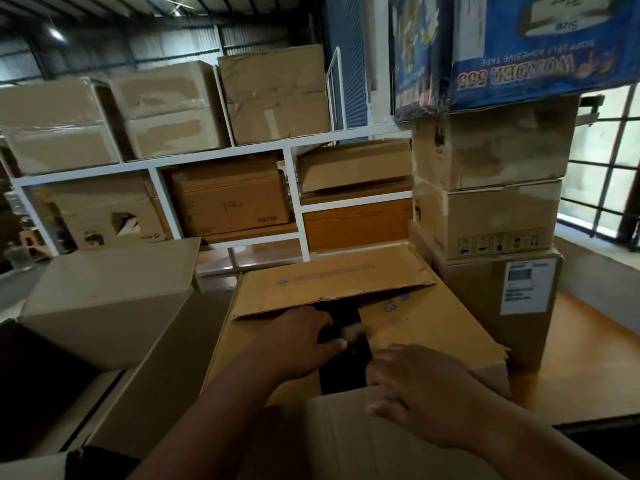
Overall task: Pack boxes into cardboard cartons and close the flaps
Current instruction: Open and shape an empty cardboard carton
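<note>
We stand over a brown carton [408,327] on a wooden table [588,358], its far flap [332,282] folded inward above a dark gap [341,355]. Our left hand [298,344] reaches to the gap's edge, fingers curled there; whether they grip anything we cannot tell. Our right hand [415,393] presses the near flap [339,431] with fingers bent over its edge. Another carton [104,299] sits just left; stacked cartons [491,188] rise at right, shelves [221,157] behind.
</note>
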A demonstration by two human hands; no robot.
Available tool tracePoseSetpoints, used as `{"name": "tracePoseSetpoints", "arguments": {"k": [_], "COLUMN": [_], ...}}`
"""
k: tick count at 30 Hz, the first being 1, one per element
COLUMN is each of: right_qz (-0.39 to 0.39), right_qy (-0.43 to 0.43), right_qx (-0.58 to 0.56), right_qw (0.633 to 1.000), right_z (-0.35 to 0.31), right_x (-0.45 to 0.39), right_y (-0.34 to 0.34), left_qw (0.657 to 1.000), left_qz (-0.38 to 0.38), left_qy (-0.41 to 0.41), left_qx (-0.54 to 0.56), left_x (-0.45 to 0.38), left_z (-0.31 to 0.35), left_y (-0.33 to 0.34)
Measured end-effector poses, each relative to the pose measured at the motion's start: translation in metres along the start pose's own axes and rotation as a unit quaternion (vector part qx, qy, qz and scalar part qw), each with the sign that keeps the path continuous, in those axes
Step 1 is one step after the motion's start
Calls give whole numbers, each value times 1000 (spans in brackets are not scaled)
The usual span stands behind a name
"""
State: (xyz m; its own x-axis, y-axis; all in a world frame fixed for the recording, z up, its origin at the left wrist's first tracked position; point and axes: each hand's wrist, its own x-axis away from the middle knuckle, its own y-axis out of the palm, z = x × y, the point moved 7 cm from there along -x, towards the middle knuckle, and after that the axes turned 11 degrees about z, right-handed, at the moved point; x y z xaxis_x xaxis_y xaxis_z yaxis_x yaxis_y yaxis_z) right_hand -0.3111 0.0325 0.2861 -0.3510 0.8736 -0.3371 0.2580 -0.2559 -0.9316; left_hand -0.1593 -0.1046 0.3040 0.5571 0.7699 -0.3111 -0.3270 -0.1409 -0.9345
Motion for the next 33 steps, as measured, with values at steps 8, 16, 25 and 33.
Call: {"name": "tracePoseSetpoints", "arguments": {"k": [8, 16, 25, 33], "right_qz": [21, -67, 128, 217], "right_qy": [19, 48, 88, 118], "right_qx": [-1, 43, 100, 98], "right_qw": [1000, 996, 983, 964], "right_z": [2, 2, 11, 8], "right_x": [1, -7, 16, 16], "right_y": [-4, 5, 2, -6], "left_qw": [998, 999, 990, 989], "left_qz": [52, 21, -87, 87], "left_qy": [19, -28, -8, -36], "left_qx": [-27, -42, -110, -115], "left_x": [-77, -167, -201, -165], "left_z": [-9, -20, -51, -14], "left_y": [-13, -21, 21, 18]}}
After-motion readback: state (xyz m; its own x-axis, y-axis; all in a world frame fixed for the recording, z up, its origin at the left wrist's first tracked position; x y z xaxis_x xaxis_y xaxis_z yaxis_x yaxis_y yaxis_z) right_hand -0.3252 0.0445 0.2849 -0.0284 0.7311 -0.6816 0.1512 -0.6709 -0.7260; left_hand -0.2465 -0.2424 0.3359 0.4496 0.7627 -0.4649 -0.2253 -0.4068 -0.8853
